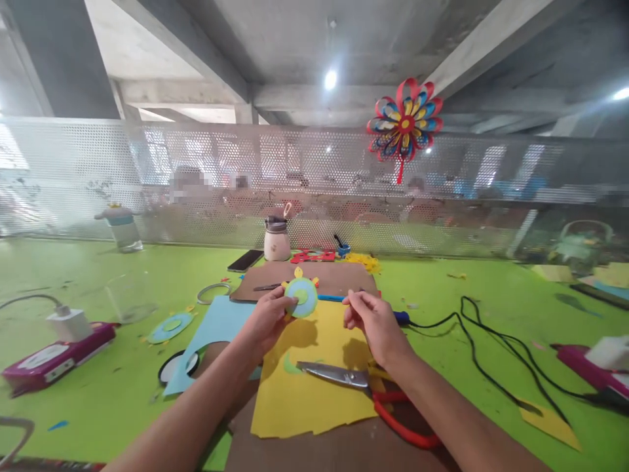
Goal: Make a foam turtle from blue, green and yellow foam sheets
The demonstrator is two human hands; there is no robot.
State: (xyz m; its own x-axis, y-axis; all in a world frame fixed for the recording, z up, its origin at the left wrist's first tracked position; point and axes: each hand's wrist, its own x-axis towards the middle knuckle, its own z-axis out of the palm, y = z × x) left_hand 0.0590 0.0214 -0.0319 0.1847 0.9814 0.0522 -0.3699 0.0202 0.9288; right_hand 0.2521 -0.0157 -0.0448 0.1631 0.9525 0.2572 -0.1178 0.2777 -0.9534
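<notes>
My left hand [268, 321] holds up a round light-blue paper disc [302, 296] with a green centre and small yellow petals on its rim. My right hand [374, 324] hovers just right of the disc with fingers pinched together; whether something tiny is between them cannot be told. Below both hands lies a yellow paper sheet [314, 393] on brown cardboard [344, 449]. Red-handled scissors [363, 387] rest shut on the yellow sheet under my right wrist.
A light-blue sheet [216, 324] with a cut-out hole lies at left, a blue-green disc [170, 326] beyond it. A black cable [491, 354] runs right. A phone [244, 260], a bottle [276, 239], a glue gun [363, 303] and a paper pinwheel [403, 124] on the mesh fence are behind.
</notes>
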